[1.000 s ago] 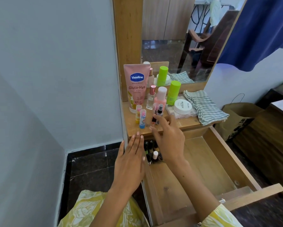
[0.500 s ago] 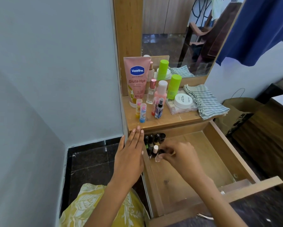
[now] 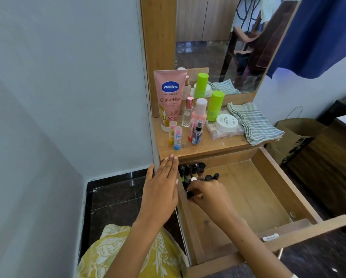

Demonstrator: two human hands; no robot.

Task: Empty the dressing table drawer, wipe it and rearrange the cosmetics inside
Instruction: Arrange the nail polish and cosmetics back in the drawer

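Moved: right hand (image 3: 206, 194) slid nearer, fingers now pinching small dark-capped nail-polish bottle (image 3: 189, 194) in open wooden drawer (image 3: 248, 197).
Left hand (image 3: 161, 189): flat, fingers straight, steadying the drawer's side.
Tip: seat bottle upright beside cluster.

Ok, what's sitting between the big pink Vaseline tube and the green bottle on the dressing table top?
In the head view, between the Vaseline tube and the green bottle stand a clear perfume bottle with a pink cap and a pink bottle with a white cap.
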